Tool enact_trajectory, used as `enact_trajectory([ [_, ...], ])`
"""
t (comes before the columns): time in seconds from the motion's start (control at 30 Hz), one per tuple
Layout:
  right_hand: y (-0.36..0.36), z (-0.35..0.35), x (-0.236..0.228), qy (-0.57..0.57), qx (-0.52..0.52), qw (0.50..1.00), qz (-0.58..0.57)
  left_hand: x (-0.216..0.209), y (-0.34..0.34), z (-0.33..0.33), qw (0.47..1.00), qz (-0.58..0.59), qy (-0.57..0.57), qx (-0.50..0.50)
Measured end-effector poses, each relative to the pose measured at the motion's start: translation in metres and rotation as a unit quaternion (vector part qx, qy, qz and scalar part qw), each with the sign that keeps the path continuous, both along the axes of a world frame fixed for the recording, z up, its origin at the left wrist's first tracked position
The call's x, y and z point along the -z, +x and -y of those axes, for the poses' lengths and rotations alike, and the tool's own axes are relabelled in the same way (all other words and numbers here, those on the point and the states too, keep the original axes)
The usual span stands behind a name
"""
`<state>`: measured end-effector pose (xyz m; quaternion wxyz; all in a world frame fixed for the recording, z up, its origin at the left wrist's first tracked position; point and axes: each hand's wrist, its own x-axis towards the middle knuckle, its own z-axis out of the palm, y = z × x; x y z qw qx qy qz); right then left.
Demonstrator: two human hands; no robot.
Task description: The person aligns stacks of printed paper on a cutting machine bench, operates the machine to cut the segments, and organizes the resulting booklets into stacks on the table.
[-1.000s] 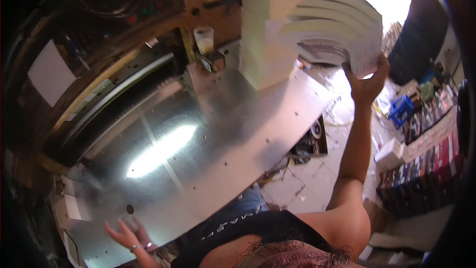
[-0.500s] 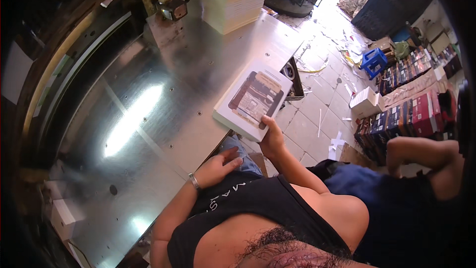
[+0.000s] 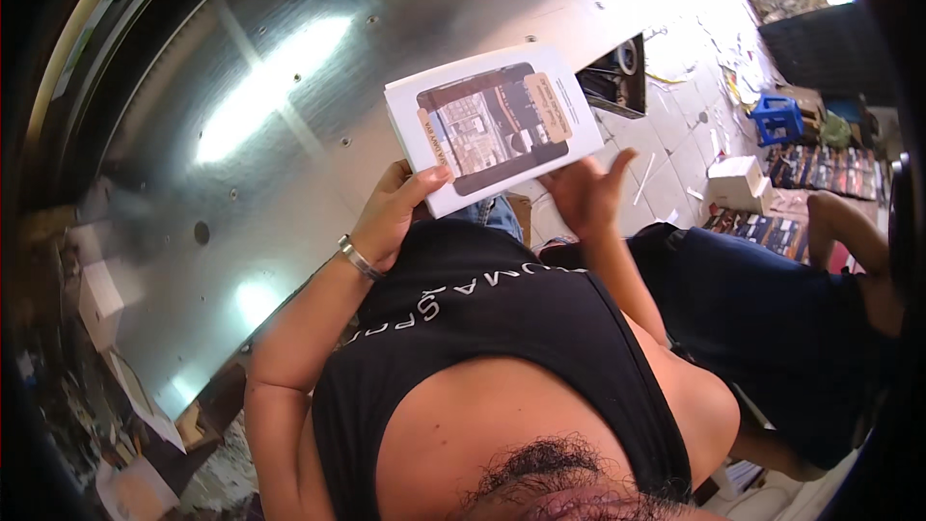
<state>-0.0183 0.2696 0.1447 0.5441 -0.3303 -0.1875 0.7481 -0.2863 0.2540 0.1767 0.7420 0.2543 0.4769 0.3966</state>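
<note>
A white book (image 3: 494,130) with a dark, round-cornered picture on its cover is held tilted over the near edge of a metal table. My left hand (image 3: 395,212) grips its lower left corner, thumb on the cover and fingers underneath. Beside the book's lower right corner is my right hand (image 3: 588,195), thumb spread away and slightly blurred. Some of its fingertips lie close to or behind the book's edge; contact cannot be made out.
The shiny metal table (image 3: 260,125) stretches to the left and ahead. A dark open drawer (image 3: 617,82) with odds and ends juts from its right end. On the tiled floor stand a blue stool (image 3: 776,119), white boxes (image 3: 738,181) and rows of books (image 3: 820,172). Another person (image 3: 772,280) is close at my right.
The book has passed from my right hand to my left and has turned. My right hand has let go and opened. The view has shifted, so the stacked paper block has left it.
</note>
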Motion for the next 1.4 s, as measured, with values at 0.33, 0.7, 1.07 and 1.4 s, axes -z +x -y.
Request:
enact_trajectory([
  [0.33, -0.025, -0.02, -0.045, 0.027, -0.366, 0.902, 0.229, -0.036, -0.087, 0.085, 0.995, -0.078, 0.057, 0.027],
  [0.7, -0.156, -0.079, -0.067, 0.494, -0.308, 0.721, 0.377, -0.025, -0.176, 0.118, 0.841, -0.433, 0.31, -0.094],
  [1.07, -0.166, -0.092, -0.008, 0.527, -0.318, 0.566, 0.548, 0.019, -0.168, 0.091, 0.8, -0.46, 0.359, -0.139],
  [1.4, -0.144, -0.096, -0.015, 0.521, -0.273, 0.643, 0.491, 0.036, -0.168, 0.074, 0.732, -0.529, 0.407, -0.135],
])
